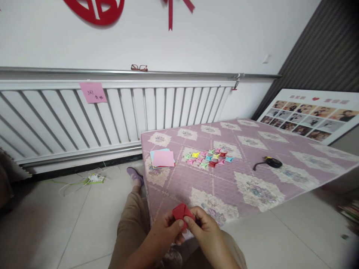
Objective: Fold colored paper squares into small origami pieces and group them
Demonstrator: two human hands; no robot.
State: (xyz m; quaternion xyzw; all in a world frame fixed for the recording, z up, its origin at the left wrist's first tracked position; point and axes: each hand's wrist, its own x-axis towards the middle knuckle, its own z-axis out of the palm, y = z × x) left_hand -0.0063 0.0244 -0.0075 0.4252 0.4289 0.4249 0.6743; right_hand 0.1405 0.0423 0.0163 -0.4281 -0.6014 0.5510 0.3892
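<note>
red paper (181, 211), apparently mid-fold, is pinched by the nearly closed left hand (169, 227) and right hand (203, 224); firm creasing seems needed.

Pink note (93, 92) on radiator (168, 108), left of frame: handwritten no. "361", chars below too blurry. Photo board (310, 116), right side: red heart (316, 99) betw. pink chars (297, 97), illegible. Red cutout (108, 16), upper left: cropped, unreadable.

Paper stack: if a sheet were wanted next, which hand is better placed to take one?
Probably the left hand: the paper stack lies on its side, farther from the right hand. Both hold the red paper, so the left would release first.
</note>
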